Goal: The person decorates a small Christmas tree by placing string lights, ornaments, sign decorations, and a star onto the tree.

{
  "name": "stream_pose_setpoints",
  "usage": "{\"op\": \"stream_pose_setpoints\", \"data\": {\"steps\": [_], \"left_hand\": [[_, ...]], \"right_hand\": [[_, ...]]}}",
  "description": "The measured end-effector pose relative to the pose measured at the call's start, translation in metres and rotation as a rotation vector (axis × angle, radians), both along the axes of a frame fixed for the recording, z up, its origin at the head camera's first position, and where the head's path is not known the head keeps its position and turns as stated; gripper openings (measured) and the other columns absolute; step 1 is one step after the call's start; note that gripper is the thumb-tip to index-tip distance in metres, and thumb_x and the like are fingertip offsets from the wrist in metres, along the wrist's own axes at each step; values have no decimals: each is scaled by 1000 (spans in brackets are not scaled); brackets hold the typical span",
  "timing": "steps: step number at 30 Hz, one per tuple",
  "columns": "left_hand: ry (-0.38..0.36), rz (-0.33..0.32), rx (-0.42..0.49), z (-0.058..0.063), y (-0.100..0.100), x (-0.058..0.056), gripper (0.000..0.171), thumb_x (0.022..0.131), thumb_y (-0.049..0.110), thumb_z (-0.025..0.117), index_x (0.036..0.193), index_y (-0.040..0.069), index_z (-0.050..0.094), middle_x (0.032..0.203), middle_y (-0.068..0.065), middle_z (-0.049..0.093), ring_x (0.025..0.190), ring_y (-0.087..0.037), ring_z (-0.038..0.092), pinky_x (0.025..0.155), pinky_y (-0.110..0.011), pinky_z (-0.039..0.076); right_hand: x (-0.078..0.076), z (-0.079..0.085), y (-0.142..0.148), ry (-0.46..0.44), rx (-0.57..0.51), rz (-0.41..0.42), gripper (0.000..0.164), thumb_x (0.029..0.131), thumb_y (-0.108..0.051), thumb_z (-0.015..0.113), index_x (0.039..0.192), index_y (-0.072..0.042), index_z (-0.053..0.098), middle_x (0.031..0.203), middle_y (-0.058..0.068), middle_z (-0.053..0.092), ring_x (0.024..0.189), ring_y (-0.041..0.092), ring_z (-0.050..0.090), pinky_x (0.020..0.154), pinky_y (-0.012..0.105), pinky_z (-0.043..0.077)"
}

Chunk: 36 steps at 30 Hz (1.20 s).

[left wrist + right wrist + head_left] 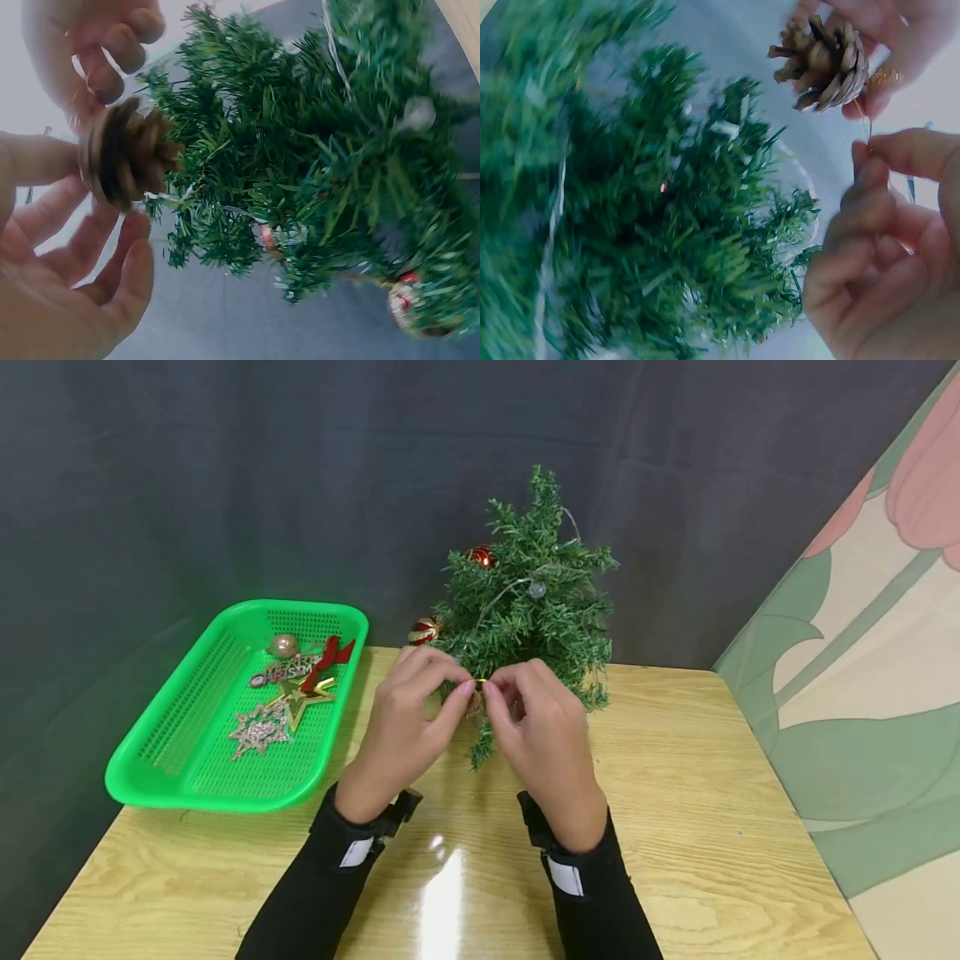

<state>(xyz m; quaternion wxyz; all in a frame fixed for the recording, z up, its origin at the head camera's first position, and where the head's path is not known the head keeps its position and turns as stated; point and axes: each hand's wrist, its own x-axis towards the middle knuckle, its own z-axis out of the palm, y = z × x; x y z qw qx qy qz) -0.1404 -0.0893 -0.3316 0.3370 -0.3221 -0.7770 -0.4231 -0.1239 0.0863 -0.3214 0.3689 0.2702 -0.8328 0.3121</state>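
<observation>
A brown pine cone [823, 66] hangs by a thin gold string [868, 124] in front of a small green artificial Christmas tree [536, 602]. My left hand [405, 722] pinches the string at the cone's base, its fingertips close against the cone [124, 154] in the left wrist view. With thumb and forefinger, my right hand [543, 727] pinches the same string just to the right. A short bit of gold shows between both hands' fingertips in the head view, where the fingers mostly hide the cone.
A green plastic basket [123, 768] at the left holds a gold star [298, 700], a glittery snowflake [260, 728], a red bow [330, 658] and a pale ball [284, 646]. Red baubles [481, 557] and a light string [498, 597] are on the tree. A dark cloth [300, 485] hangs behind the wooden table [690, 827].
</observation>
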Motion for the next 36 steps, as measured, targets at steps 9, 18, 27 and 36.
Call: {"op": "stream_pose_setpoints", "data": {"steps": [9,18,27,36], "left_hand": [[132,167,-108,27,19,-29,12,99,14,71,92,4,74,87,-11,48,85,-30,39,84,-44,33],[131,227,-123,36,29,-44,13,99,17,72,96,6,77,85,-10,43,85,-30,35,85,-45,28],[14,363,-253,40,30,-43,9,96,19,75,96,12,82,93,-10,45,90,-32,36,79,-43,25],[-31,300,-238,33,38,-42,8,97,14,74,98,10,81,98,-11,48,92,-33,37,79,-42,24]], "right_hand": [[-21,26,5,186,159,-321,18,102,-17,67,91,-4,73,76,11,63,64,27,55,57,38,38],[-32,33,5,286,284,-507,21,103,-19,65,92,-5,76,86,14,64,75,34,50,69,46,33],[-40,30,0,266,288,-543,28,106,-16,56,83,-7,71,106,17,61,99,39,49,88,59,30],[-28,24,6,201,277,-480,25,106,-18,55,91,-6,72,123,22,61,115,44,51,99,68,31]]}}
